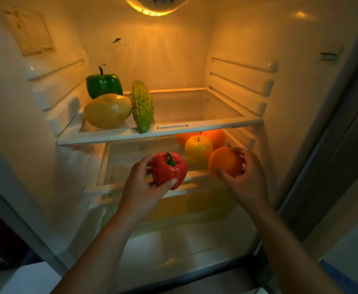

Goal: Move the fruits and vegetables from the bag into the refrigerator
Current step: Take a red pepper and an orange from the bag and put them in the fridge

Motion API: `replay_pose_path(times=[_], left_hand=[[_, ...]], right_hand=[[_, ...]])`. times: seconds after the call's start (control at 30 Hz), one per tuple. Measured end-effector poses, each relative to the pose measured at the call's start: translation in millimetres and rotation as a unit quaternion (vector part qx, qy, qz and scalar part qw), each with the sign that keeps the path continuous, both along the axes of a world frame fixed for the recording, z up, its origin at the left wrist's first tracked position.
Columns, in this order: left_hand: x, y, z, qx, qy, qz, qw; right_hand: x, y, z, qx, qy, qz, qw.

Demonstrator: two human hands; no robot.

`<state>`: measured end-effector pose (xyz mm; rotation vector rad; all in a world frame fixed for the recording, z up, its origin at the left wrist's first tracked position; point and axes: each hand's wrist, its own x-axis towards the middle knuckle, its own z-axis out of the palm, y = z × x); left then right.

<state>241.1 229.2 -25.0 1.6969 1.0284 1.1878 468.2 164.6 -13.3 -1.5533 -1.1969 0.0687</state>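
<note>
With left hand, grips shiny, bumpy red pepper, thumb underneath. With right hand, cups smooth round orange. Holds both just in front of lower shelf, likely to set them by yellow apple and other oranges there. Up on top shelf, to the left: green pepper, fat yellow fruit, knobbly gourd. No bag in sight.

a round lamp glows amber in the roof of the refrigerator. below the lamp, the pale back wall carries dark specks. left of the lamp, a stained paper label sticks to the side wall; right of the lamp, moulded rails rib the opposite wall, with a grey frame farther right.
</note>
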Motion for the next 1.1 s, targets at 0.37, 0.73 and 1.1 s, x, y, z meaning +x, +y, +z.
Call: replay_pose_path(times=[0.37,0.73,1.1], left_hand=[[24,15,-1,0.022,0.004,0.009,1.000],[24,18,-6,0.022,0.000,-0.002,1.000],[20,19,-9,-0.023,-0.037,0.006,0.999]], right_hand=[[12,10,-10,-0.042,-0.039,-0.012,0.998],[10,12,-14,-0.064,-0.088,-0.032,0.994],[22,34,-19,-0.052,-0.132,-0.032,0.989]])
